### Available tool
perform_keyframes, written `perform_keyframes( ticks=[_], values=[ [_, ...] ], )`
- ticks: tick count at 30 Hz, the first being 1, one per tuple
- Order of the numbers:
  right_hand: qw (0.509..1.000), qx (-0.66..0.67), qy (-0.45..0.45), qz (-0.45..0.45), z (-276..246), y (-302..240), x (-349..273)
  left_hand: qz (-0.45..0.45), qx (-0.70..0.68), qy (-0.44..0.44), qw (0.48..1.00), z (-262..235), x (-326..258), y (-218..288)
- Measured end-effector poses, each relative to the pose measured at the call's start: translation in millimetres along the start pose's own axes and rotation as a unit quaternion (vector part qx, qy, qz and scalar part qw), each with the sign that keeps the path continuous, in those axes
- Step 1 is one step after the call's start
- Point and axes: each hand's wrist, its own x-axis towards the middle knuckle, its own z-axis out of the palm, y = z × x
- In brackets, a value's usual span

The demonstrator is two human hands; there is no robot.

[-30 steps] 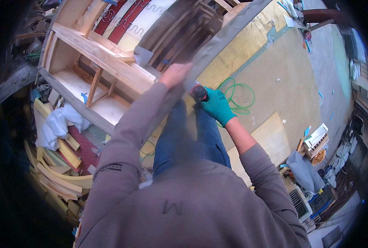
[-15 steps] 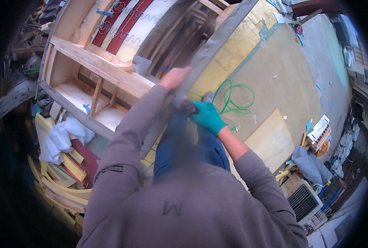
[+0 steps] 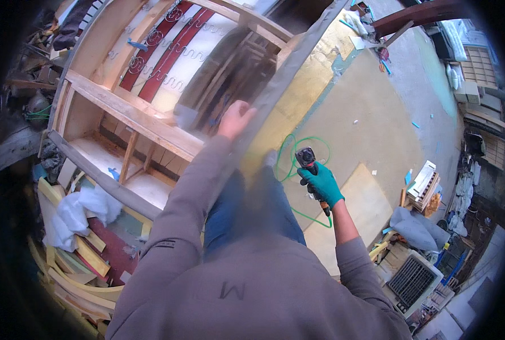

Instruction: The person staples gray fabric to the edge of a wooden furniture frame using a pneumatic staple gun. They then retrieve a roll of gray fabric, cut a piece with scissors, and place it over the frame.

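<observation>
Left hand, bare, rests with fingers curled over the grey fabric-covered edge of an upturned wooden sofa frame, gripping that rail near its middle; the arm reaches up and forward in a grey sleeve, elbow slightly bent. Right hand, in a teal glove, is closed around the handle of a pneumatic staple gun, held low and away from the frame with its head pointing up, the forearm angled out to the side. A green air hose loops on the floor behind the tool and trails from it. The frame looks stiff and heavy, bulky enough to need a firm hold on a solid rail rather than on the red webbing and zigzag springs, which would give. The fabric strip is soft and would slide unless pinched against the wood. The gun seems compact and dense, best held by its grip. White wadding and timber offcuts lie at the lower left.
</observation>
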Motion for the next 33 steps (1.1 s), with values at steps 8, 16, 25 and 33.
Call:
perform_keyframes(
  ticks=[8,16,25,33],
  values=[
    [0.999,0.017,-0.011,-0.047,-21.1,-40.9,19.1,-0.043,-0.074,-0.063,0.994,13.5,24.9,-17.1],
    [0.991,-0.001,-0.094,-0.098,5.0,-90.1,44.2,0.021,0.153,-0.067,0.986,-86.1,-28.1,-4.5],
    [0.970,-0.105,-0.193,-0.107,73.8,-114.6,65.1,0.025,0.304,-0.114,0.946,-68.6,-96.0,-15.1],
    [0.914,-0.160,-0.217,-0.304,99.4,-148.7,70.7,-0.002,0.394,-0.121,0.911,-62.3,-92.8,-14.3]
  ],
)
